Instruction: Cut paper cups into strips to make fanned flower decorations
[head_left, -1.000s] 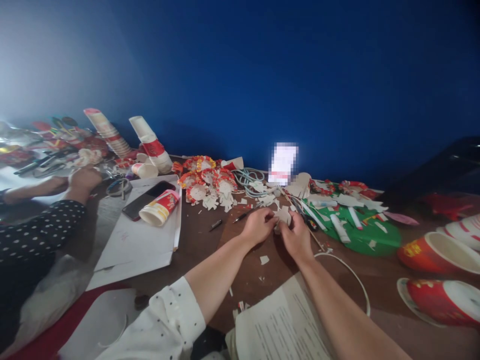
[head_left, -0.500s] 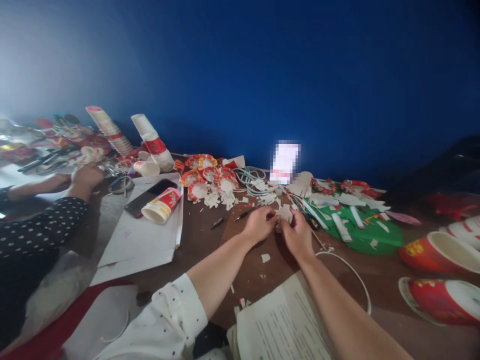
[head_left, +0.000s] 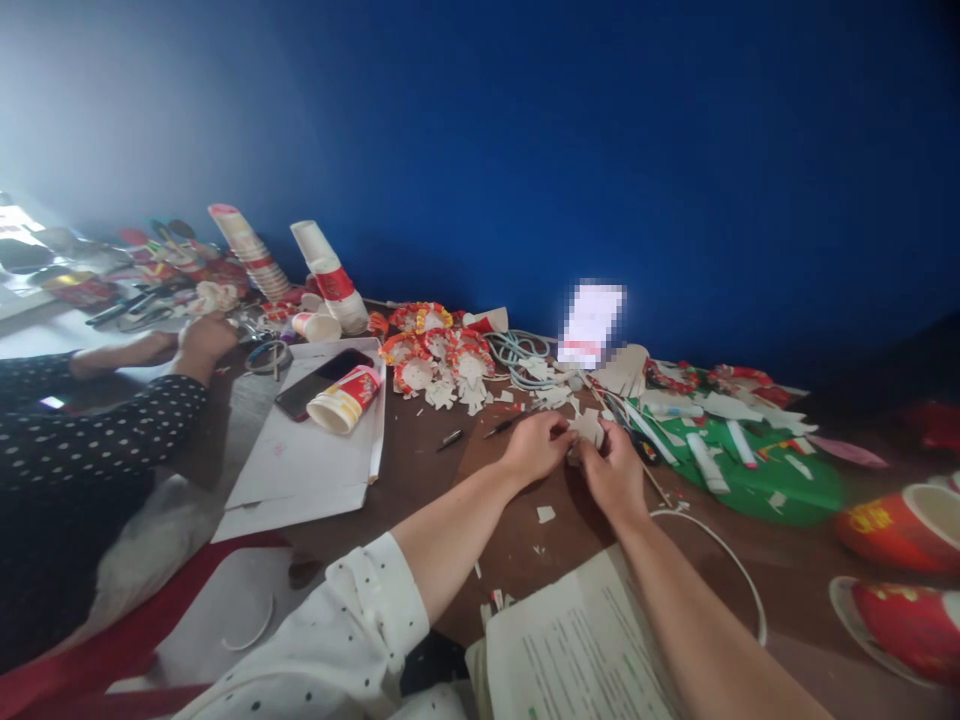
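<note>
Between my two hands is a small white paper cutout (head_left: 587,430) with an uneven outline. My left hand (head_left: 538,446) pinches its left edge, fingertips close together. On the opposite edge my right hand (head_left: 613,470) grips it with thumb and fingers. My fingers cover part of the piece. Just beyond the hands lie more white paper scraps (head_left: 551,396) and a dark pen (head_left: 504,424). Left of them sits a heap of red-and-white paper cup crafts (head_left: 439,350) with cut white shapes in front.
A lit, blurred-out phone screen (head_left: 592,325) stands by the blue wall. A green round sheet (head_left: 806,490) with scraps lies right, near red paper cups (head_left: 877,525). Printed pages (head_left: 577,640) lie in front. Left are a white folder (head_left: 300,480) and a co-worker's hands (head_left: 202,345).
The whole view has shifted, so everything appears a little further right. Both hands keep hold of the paper cutout, with hardly any change in grip.
</note>
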